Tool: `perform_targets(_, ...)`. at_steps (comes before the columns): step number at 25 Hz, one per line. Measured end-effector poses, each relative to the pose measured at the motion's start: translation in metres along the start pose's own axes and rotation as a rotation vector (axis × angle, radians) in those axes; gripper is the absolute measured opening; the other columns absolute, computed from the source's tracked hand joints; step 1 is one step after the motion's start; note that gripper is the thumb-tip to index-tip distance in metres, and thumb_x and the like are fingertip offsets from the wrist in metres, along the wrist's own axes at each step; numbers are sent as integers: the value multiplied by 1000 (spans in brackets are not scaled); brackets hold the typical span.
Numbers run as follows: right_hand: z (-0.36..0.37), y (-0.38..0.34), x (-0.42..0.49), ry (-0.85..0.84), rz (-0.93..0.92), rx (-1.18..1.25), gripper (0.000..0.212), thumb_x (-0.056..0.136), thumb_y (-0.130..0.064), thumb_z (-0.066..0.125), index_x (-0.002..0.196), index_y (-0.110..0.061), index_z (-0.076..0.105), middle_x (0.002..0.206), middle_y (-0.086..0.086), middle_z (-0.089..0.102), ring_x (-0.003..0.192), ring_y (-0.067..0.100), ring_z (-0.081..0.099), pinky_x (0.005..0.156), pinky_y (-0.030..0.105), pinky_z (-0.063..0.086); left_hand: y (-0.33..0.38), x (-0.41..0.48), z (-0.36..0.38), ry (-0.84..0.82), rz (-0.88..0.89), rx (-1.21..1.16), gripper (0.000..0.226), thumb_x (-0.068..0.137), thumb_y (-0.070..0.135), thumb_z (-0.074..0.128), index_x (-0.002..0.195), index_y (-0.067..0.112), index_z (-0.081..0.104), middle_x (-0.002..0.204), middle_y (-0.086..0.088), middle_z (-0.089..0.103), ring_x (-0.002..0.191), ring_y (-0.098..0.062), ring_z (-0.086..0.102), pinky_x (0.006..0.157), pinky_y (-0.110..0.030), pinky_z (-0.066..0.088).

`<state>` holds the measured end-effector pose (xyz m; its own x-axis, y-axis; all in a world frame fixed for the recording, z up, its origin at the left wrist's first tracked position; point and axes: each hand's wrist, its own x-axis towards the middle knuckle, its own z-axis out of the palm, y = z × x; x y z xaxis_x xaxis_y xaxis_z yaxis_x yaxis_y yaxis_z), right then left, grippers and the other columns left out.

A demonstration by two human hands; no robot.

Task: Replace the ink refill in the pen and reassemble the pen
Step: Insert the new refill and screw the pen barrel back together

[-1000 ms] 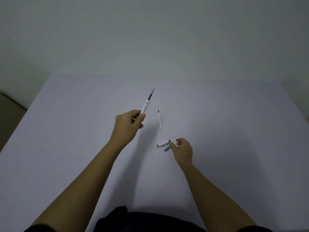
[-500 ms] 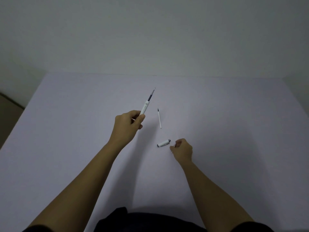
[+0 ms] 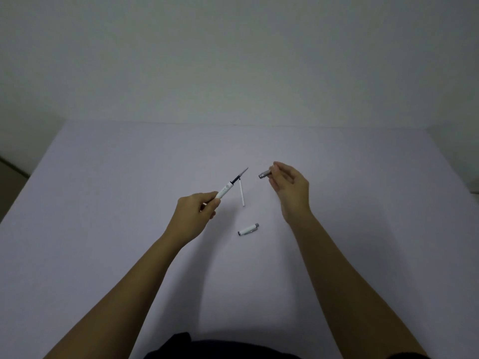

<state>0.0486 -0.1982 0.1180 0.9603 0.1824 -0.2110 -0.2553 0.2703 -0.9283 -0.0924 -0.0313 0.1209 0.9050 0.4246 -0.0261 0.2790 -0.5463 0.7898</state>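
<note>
My left hand [image 3: 195, 216] grips the white pen barrel [image 3: 226, 190] above the table, with a dark refill tip [image 3: 241, 174] sticking out and pointing up to the right. My right hand [image 3: 291, 187] is raised to the right of it and pinches a small grey metal pen tip piece [image 3: 265, 174] between thumb and fingers, its open end facing the refill tip, a short gap apart. A thin white loose refill [image 3: 242, 193] lies on the table between the hands. The white pen cap [image 3: 248, 229] with a grey end lies nearer me.
The pale lilac table [image 3: 103, 203] runs to a plain wall at the back. Its left edge drops to a darker floor [image 3: 10, 182]. Dark clothing [image 3: 220, 349] shows at the bottom edge.
My right hand picked the grey tip piece up from beside the cap and lifted it up and to the right, level with the refill tip. My left hand tilted the barrel lower.
</note>
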Motion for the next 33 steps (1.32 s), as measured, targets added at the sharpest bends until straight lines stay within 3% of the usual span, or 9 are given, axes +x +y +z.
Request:
perform_targets(10, 19, -11, -9, -95, -18, 41, 10, 85, -8, 63, 88, -18, 67, 83, 0, 69, 74, 3, 69, 69, 12, 53, 2, -4, -6, -12, 66, 85, 19, 92, 23, 53, 95, 14, 70, 75, -10, 71, 68, -20, 67, 69, -37, 53)
perform_targets(33, 17, -13, -11, -122, -69, -40, 9, 85, -13, 65, 87, -21, 67, 84, 1, 70, 77, 5, 70, 72, 14, 53, 16, -3, -11, -45, 127, 153, 21, 93, 23, 50, 90, 12, 67, 70, -11, 67, 68, -26, 64, 69, -41, 51)
